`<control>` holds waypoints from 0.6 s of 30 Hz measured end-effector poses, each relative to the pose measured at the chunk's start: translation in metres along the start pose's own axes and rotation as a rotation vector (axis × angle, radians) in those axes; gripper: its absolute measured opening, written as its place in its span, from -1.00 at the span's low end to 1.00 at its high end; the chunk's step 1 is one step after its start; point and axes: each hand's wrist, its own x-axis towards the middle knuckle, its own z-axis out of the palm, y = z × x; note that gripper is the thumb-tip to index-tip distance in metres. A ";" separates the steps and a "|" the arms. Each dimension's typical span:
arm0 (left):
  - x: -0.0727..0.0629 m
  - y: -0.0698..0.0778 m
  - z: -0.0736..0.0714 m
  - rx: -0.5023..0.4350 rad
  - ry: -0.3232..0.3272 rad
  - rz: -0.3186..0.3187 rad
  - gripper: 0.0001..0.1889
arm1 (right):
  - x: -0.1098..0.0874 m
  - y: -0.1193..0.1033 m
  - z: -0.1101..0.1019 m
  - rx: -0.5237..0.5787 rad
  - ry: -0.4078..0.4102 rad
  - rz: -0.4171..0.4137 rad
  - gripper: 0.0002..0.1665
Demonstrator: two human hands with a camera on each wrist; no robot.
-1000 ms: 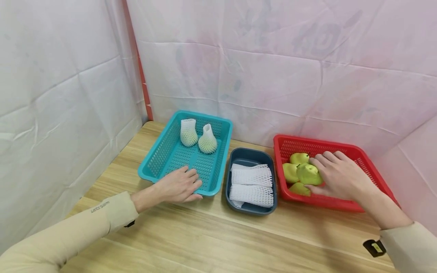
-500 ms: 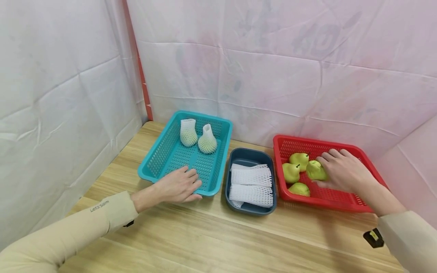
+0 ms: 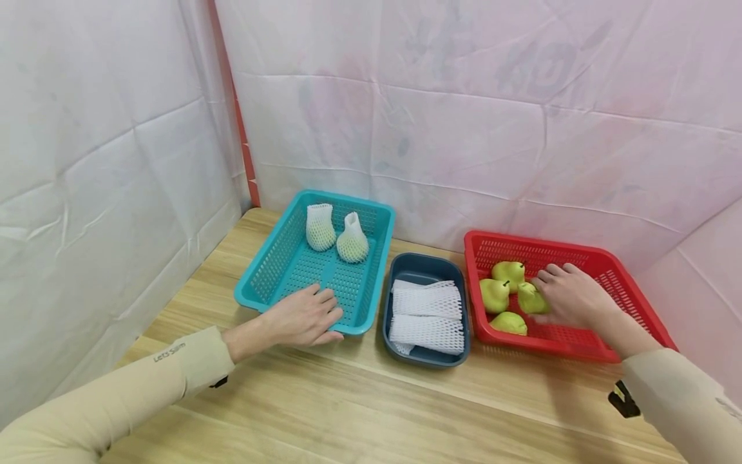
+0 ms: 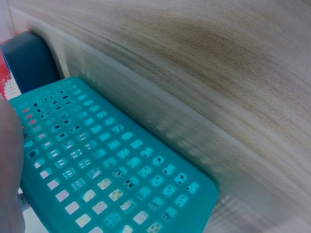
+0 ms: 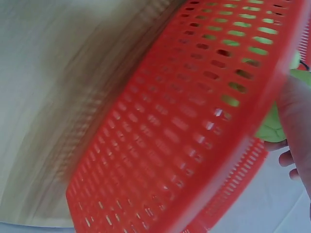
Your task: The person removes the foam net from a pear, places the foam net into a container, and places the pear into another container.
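In the head view, my right hand (image 3: 574, 298) grips a yellow-green pear (image 3: 532, 298) inside the red basket (image 3: 634, 290). The palm side and part of the fruit are hidden. Several other pears, such as one upright pear (image 3: 494, 295), sit to its left. My left hand (image 3: 304, 316) holds the near rim of the teal basket (image 3: 255, 283), fingers bent over the edge. Two pears in white foam net sleeves, one of them the right wrapped pear (image 3: 352, 240), stand in that basket's far part. The right wrist view shows the green pear (image 5: 271, 127) behind the basket wall.
Between the two baskets stands a dark blue tub (image 3: 426, 259) with white foam net sleeves (image 3: 428, 316) lying flat in it. All three containers rest on a wooden table (image 3: 348, 399). Pale cloth (image 3: 435, 129) hangs behind and at both sides.
My right hand has shifted the held pear rightward, off the neighbouring pears, then slightly back left and lower in the red basket. The left hand stays on the teal rim.
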 end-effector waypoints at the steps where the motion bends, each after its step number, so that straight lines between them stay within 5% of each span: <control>1: 0.000 0.000 0.000 -0.003 -0.001 -0.001 -0.53 | 0.001 0.000 0.002 -0.006 -0.001 -0.009 -0.13; 18: -0.001 0.000 0.001 -0.015 0.015 -0.002 -0.54 | 0.007 -0.011 0.032 -0.084 -0.022 -0.124 -0.24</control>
